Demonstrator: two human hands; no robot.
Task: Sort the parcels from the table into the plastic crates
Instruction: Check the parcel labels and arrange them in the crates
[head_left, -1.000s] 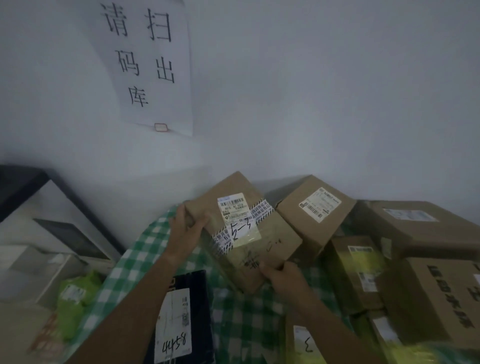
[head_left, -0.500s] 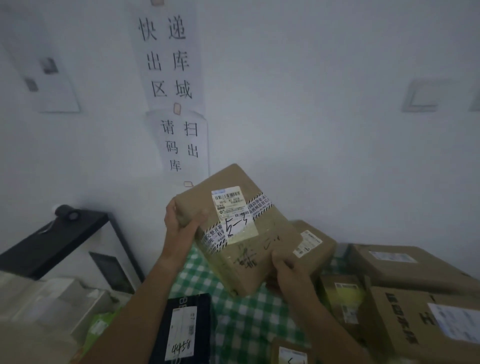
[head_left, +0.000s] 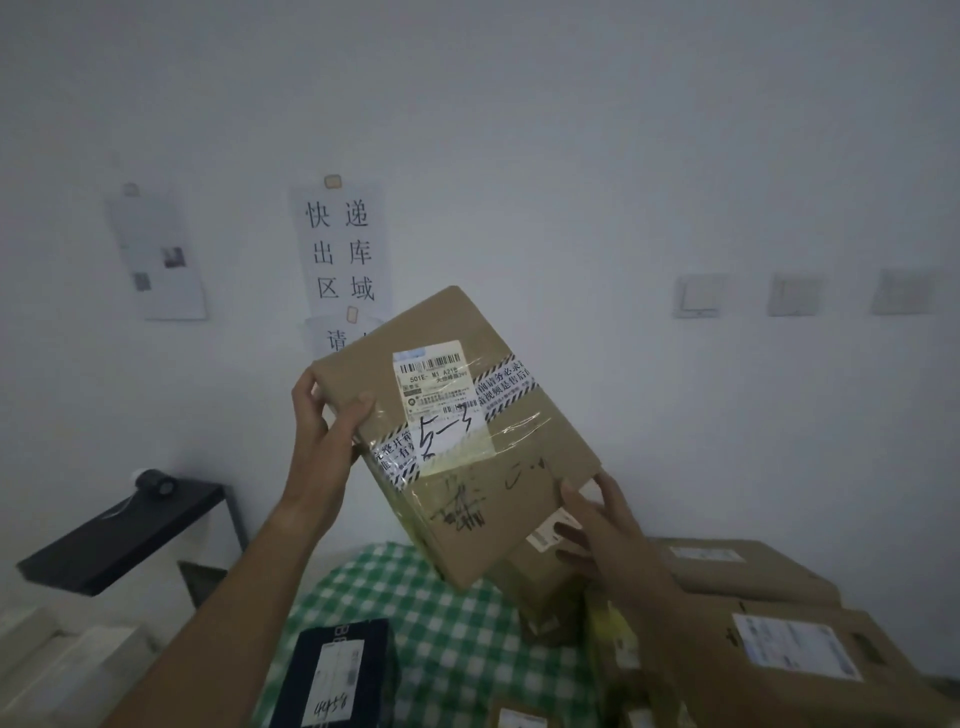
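The brown cardboard parcel (head_left: 457, 431), flat and rectangular with a white label and striped tape across glossy clear tape, is up in the air before the wall, tilted, our left hand (head_left: 324, 441) gripping its 10 o'clock corner and our right hand (head_left: 602, 525) curled round its 4 o'clock edge. Under it, at 6 o'clock, lies the green checked tablecloth (head_left: 441, 634) with a dark box (head_left: 337, 670); stacked cardboard boxes (head_left: 753, 587) crowd 4 o'clock. A black shelf (head_left: 124, 535) juts at 8 o'clock, and we see bare wall from 12 to 3.
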